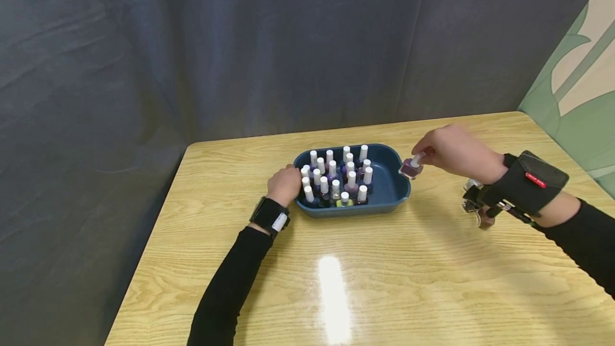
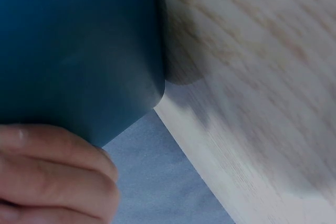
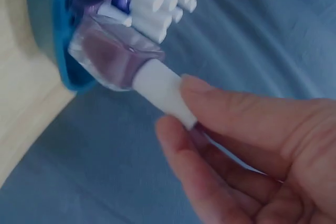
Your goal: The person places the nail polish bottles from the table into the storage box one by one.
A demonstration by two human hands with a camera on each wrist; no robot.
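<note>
Your right hand (image 1: 454,151) holds a little purple bottle (image 1: 411,167) by its white cap (image 3: 163,90); your thumb and one finger pinch the cap from both sides, so the glass part hangs free below; the bottle is tipped a bit and sits right above the right edge of the blue tray (image 1: 391,191), not down inside it yet. Holding it by the cap keeps your fingers out of the way of the other bottles.

Your left hand (image 1: 284,184) is at the left end of the tray; its fingers are curled against the tray's side, and it looks like they keep the tray from sliding; whether they press hard, the pictures do not show.

Inside the tray, lots of small bottles with white caps (image 1: 336,178) stand up straight, packed close on the left and middle; the right part of the tray floor is bare, just beside the bottle you hold.

The tray rests on a wooden table (image 1: 384,282); behind it hangs a dark curtain (image 1: 192,41).
</note>
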